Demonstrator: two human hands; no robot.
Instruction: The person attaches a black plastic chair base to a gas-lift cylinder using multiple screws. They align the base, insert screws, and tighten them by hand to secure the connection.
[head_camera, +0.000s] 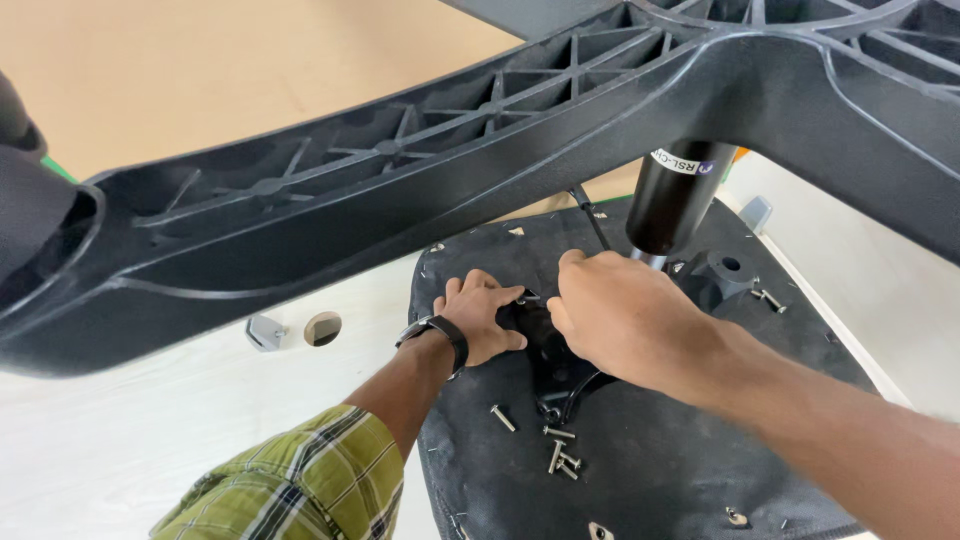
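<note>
Black metal, the seat mechanism plate (545, 335) sits at the middle of the upturned chair seat (660, 460), whose dark fabric underside faces me, and both my hands are on it. My left hand (480, 318) lies flat with its fingers curled over the plate's left edge, pressing it down; I cannot tell whether that grip is truly closed around anything. My right hand (620, 315) is bunched over the plate's far right side, fingertips drawn together as if pinching something small, but what sits under them is hidden from me. A dark watch (440, 332) bands my left wrist, above a green plaid sleeve (300, 480).

Just near of the plate, loose silver bolts (555, 450) lie scattered on the fabric, with two more (768, 298) at the far right beside a round black boss (728, 266). The black gas cylinder (672, 205) rises right behind my right hand into the ribbed plastic star base (400, 190), which looms across the whole upper view. Everything rests on a pale desk (130, 430).

I judge this to be the fastening step: plate being aligned, bolts mostly unused. The next move calls for steady downward hold and a bolt fetched from the near pile.
</note>
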